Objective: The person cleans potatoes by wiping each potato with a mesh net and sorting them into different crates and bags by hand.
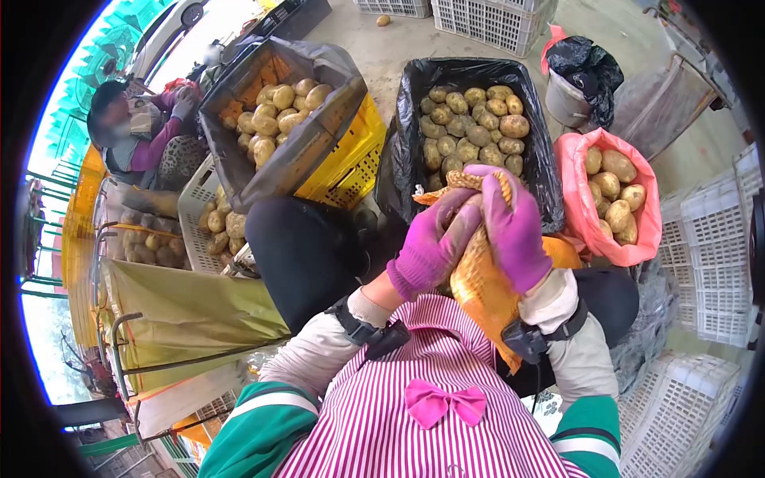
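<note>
My left hand (430,247), in a purple glove, is closed around the gathered part of an orange mesh bag (476,279). My right hand (514,231), gloved the same way, grips the bag from the other side, and the two hands meet at its top. The bag hangs over my lap; what lies inside the bunched part is hidden by my fingers. Just beyond my hands stands a crate lined with black plastic (530,95), holding many potatoes (470,127). To its right, a pink sack (578,191) with its mouth rolled back contains larger potatoes (613,187).
At left, a yellow crate (347,159) with a grey plastic liner holds potatoes. A white basket (195,195) of potatoes stands beside it. Another person (135,127) sits at far left. A bucket with a black bag (567,99) and stacked white crates (709,247) are on the right.
</note>
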### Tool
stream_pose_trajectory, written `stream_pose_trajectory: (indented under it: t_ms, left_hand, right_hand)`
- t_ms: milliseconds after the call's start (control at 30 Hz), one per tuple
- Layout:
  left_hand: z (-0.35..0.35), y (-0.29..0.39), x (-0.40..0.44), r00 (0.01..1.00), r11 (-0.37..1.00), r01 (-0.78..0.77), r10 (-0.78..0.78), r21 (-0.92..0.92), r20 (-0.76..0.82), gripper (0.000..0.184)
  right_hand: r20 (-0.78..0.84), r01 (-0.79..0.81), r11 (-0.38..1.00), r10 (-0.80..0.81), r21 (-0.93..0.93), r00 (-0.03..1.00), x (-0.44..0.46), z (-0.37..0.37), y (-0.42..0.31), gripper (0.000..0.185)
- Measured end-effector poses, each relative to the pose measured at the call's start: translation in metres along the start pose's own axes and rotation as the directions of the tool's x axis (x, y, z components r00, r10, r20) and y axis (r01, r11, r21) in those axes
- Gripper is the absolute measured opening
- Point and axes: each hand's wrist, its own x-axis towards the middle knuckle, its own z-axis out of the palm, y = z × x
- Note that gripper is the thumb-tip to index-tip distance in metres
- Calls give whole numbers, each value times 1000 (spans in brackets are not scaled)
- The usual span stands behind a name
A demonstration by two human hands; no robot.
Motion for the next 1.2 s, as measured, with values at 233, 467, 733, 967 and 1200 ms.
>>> stream_pose_trajectory:
  t_ms: [233,467,733,967,1200]
  left_hand:
    - [-17,39,-18,958,917,273,-232,-291,168,55]
    - [-19,8,-27,988,981,156,-152,-120,38,56]
    - [-47,0,-34,976,862,-78,168,501,-137,60]
    - [-87,47,-73,933,990,-139,129,-6,-337,48]
    - [-266,210,-198,11,729,-515,531,451,-847,27]
  right_hand:
    - [177,-288,926,250,243,952,-10,-14,-11,32]
    - [233,138,990,-135,4,963,-26,3,8,36]
    - [261,261,946,-208,-190,943,-31,5,15,37]
    - [237,-154,988,143,27,961,-25,3,76,41]
    - [336,83,972,-5,-219,942,-36,26,28,33]
